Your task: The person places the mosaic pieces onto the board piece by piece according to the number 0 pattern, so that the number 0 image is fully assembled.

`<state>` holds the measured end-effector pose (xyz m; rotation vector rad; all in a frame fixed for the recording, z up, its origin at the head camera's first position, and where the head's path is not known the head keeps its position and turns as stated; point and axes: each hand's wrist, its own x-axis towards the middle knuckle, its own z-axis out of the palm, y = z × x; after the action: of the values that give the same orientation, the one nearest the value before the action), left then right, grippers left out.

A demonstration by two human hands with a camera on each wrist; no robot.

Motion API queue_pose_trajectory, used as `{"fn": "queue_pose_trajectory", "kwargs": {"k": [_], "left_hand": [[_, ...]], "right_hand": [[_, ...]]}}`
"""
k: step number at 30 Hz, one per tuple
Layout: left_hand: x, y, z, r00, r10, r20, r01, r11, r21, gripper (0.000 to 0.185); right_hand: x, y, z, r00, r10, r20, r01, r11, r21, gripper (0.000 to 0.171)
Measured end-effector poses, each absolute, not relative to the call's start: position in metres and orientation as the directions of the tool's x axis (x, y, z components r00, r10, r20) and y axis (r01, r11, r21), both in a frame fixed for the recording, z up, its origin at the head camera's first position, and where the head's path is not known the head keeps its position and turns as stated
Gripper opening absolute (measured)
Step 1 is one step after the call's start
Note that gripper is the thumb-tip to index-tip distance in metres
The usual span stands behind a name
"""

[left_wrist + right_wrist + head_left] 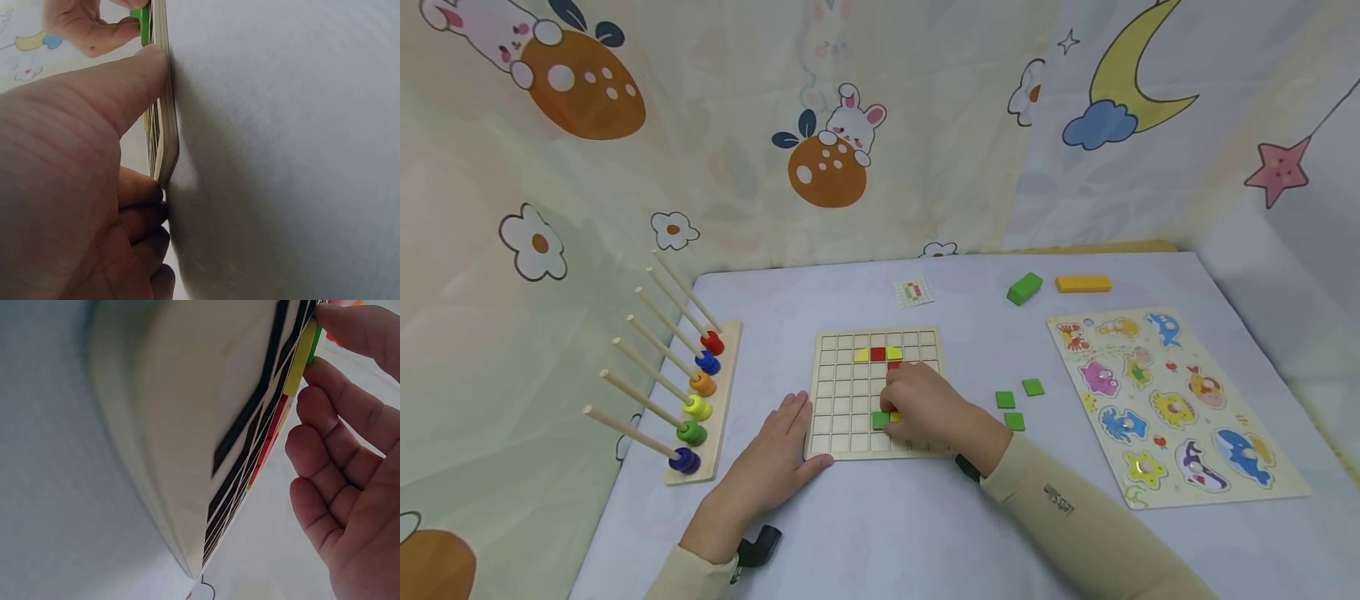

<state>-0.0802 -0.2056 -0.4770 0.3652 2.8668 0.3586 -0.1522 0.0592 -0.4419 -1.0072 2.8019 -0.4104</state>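
A wooden grid board [850, 433] lies in the middle of the table. My left hand [786, 437] lies flat on the table, its thumb [147, 65] pressed against the board's lower left edge [164, 144]. My right hand [901, 410] rests on the board and pinches a green tile [880, 420] in a lower row, beside a yellow tile [895, 416]. The left wrist view catches that green tile [144, 25] between the right hand's fingers. Higher up on the board sit a red tile [877, 353] and two yellow tiles [861, 355].
Three loose green tiles [1015, 421] lie right of the board. A small pattern card [913, 292], a green block [1024, 287] and a yellow block [1082, 283] lie behind. An animal puzzle [1172, 400] is at the right, a ring-and-peg rack [700, 400] at the left.
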Motion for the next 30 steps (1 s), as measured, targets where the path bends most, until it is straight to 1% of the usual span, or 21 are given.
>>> {"fn": "queue_pose_trajectory", "kwargs": {"k": [6,13,22,30], "left_hand": [[-0.0799,-0.2053,-0.4770,-0.942,0.273,-0.193,0.217,0.938,0.269,0.100],[-0.0799,-0.2055,-0.4778,-0.942,0.269,-0.202,0.211,0.940,0.270,0.100],[-0.0805,-0.2048,-0.4785,-0.941,0.269,-0.203,0.211,0.941,0.266,0.100],[-0.0804,-0.2045,-0.4773,-0.942,0.264,-0.205,0.205,0.941,0.270,0.101]], "right_hand": [[-0.1511,0.0598,-0.4412,-0.766,-0.641,-0.042,-0.601,0.739,-0.305,0.004],[-0.1511,0.0589,-0.4427,-0.765,-0.643,-0.040,-0.602,0.735,-0.311,0.009],[-0.1524,0.0600,-0.4432,-0.764,-0.642,-0.060,-0.596,0.739,-0.315,0.009],[-0.1536,0.0596,-0.4429,-0.756,-0.653,-0.050,-0.608,0.728,-0.316,0.009]]}}
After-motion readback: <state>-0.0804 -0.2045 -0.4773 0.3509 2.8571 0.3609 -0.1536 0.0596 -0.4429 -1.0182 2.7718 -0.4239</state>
